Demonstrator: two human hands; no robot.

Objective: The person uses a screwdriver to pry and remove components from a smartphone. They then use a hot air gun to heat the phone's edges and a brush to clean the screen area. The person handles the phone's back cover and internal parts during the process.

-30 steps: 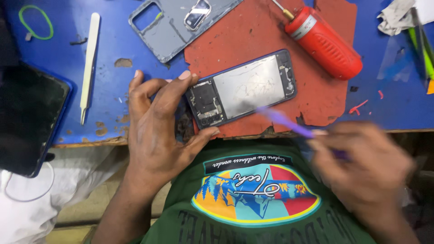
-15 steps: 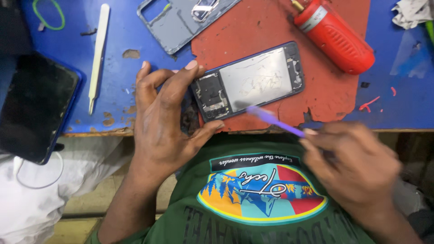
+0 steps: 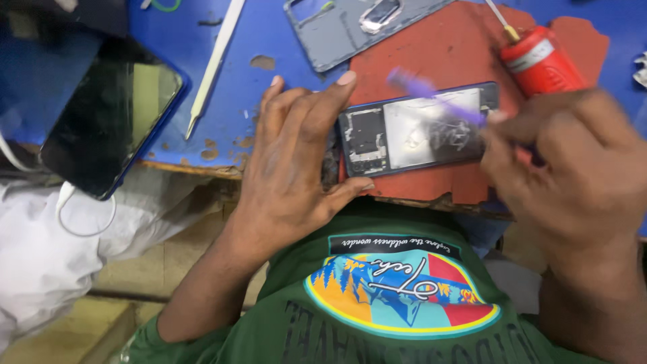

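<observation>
An opened phone (image 3: 404, 131) with its back removed lies flat on a red mat (image 3: 445, 54), showing a circuit board at its left end and a silver battery. My left hand (image 3: 296, 162) clamps the phone's left end, thumb on the near edge and fingers on the far edge. My right hand (image 3: 573, 168) grips a thin purple pry tool (image 3: 431, 94), blurred, whose tip reaches over the far edge of the phone's middle.
A grey phone back cover (image 3: 344, 30) lies beyond the phone. A red screwdriver handle (image 3: 539, 61) rests at the right. A white spudger (image 3: 212, 67) lies on the blue table (image 3: 269, 40). A dark phone (image 3: 111, 114) with a white cable overhangs the left edge.
My right hand has risen from below the table edge to beside the phone. The purple tool's tip has swung from the phone's near edge across to its far edge.
</observation>
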